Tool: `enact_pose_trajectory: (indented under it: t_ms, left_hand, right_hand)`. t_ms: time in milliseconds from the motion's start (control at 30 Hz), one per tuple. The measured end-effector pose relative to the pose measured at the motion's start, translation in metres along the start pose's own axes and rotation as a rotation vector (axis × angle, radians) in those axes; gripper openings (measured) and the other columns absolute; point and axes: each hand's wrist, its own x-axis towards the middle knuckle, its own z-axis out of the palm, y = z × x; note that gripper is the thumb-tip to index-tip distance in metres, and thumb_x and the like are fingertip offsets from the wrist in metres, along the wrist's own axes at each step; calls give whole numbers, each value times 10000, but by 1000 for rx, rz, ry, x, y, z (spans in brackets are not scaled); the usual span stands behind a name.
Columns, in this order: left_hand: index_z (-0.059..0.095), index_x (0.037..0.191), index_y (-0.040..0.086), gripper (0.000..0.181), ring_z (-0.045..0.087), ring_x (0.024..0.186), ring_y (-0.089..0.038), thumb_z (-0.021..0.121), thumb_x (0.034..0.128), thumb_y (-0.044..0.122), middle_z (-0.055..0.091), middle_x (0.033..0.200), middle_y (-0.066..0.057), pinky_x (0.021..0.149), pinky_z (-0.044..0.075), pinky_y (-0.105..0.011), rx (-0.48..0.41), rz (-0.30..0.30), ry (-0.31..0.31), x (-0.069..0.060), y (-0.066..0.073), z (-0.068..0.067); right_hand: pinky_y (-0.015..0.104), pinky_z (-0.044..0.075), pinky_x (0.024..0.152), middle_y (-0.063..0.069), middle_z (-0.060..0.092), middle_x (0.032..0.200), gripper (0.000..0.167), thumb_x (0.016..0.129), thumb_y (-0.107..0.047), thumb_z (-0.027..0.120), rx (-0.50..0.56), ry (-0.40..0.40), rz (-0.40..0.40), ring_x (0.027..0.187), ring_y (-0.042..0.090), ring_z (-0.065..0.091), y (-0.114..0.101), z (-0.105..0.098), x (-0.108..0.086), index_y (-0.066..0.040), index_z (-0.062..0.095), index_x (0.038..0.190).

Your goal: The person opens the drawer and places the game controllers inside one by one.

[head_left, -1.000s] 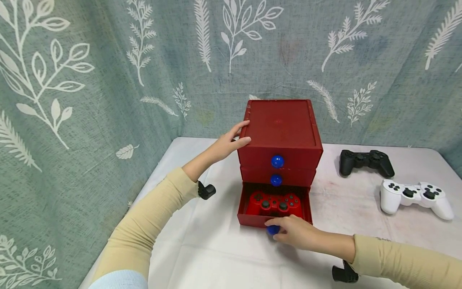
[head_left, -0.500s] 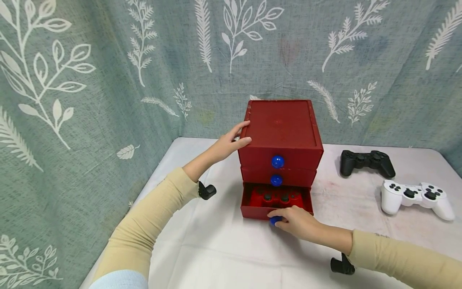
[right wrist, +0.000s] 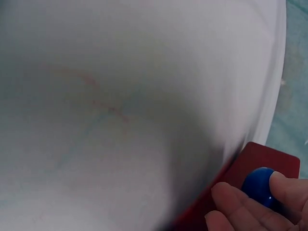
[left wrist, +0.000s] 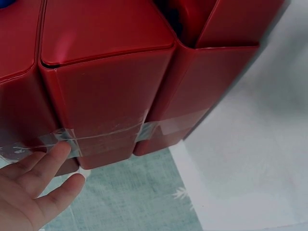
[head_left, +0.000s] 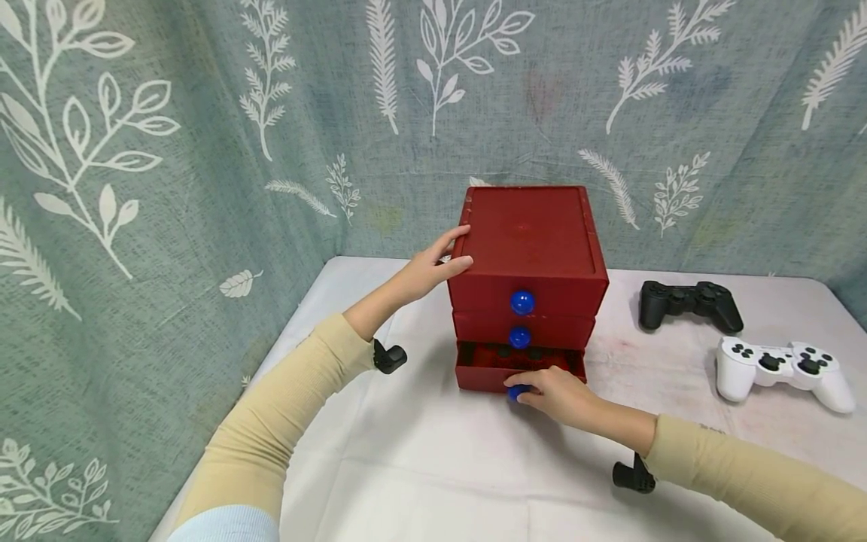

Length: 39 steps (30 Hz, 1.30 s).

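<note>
A red cabinet (head_left: 528, 233) with three stacked drawers stands on the white table. Its bottom drawer (head_left: 481, 379) is partly pulled out, and only a strip of the red controller (head_left: 504, 351) inside shows under the drawer above. My right hand (head_left: 558, 395) pinches the blue knob (head_left: 518, 392) of that drawer; in the right wrist view thumb and fingers (right wrist: 255, 211) lie round the knob (right wrist: 260, 185). My left hand (head_left: 427, 271) rests with spread, relaxed fingers on the cabinet's upper left edge; the left wrist view has this hand (left wrist: 36, 192) against the taped side (left wrist: 106, 106).
Right of the cabinet lie a black controller (head_left: 689, 302) and, nearer the front, a white controller (head_left: 784, 369). A green curtain (head_left: 406, 150) with white leaf prints hangs behind and to the left of the white table (head_left: 406, 482).
My right hand has moved away from me with the knob, sliding the bottom drawer further in, so the red controller is now mostly covered. The left hand has stayed in place.
</note>
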Motion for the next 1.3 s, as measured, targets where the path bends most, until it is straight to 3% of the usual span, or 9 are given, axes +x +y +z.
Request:
enact_pose_trajectory:
  t_ms: [167,467,633,867,1067,1300]
  left_hand:
    - [141,1482,212,615,262,1352,-276,443,950,276,236,1488,-127,1025,328,-468,-5,1,1,1,-1,0]
    - [145,1482,209,625,248,1360,-268,447,943,302,230,1492,-123,1029,323,-466,3,0,5,-1,1,0]
    - [145,1481,213,621,239,1364,-273,444,945,309,231,1490,-130,1031,316,-475,12,-1,7,0,1,0]
    - [144,1464,342,620,235,1368,-237,466,934,356,240,1493,-75,1028,311,-494,11,-1,18,16,-27,-1]
    - [158,1448,389,664,285,1344,-221,477,883,529,265,1481,-56,1025,323,-475,12,11,29,16,-31,-1]
    - [170,1455,359,719,373,1292,-246,484,851,589,294,1462,-88,1018,333,-466,5,32,36,17,-32,0]
  right_hand:
    - [182,313,449,15,597,639,289,838,-94,643,-3,10,-8,483,37,348,4,-3,6,-62,657,1125]
    - [190,343,474,38,667,780,287,835,-99,647,-72,50,-4,561,57,441,8,-2,15,-67,663,1120]
    - [195,422,533,56,693,884,282,828,-98,656,-137,98,-24,642,100,547,10,-1,19,-79,672,1108]
    - [227,495,613,64,695,945,287,832,-81,649,-168,139,-41,696,129,612,15,-1,23,-93,665,1119]
    - [195,455,537,52,692,864,280,833,-84,646,-191,139,-61,608,113,577,18,-2,25,-97,665,1113]
    - [216,481,589,34,692,849,267,828,-105,654,-201,147,-97,687,148,629,22,-5,26,-96,675,1094]
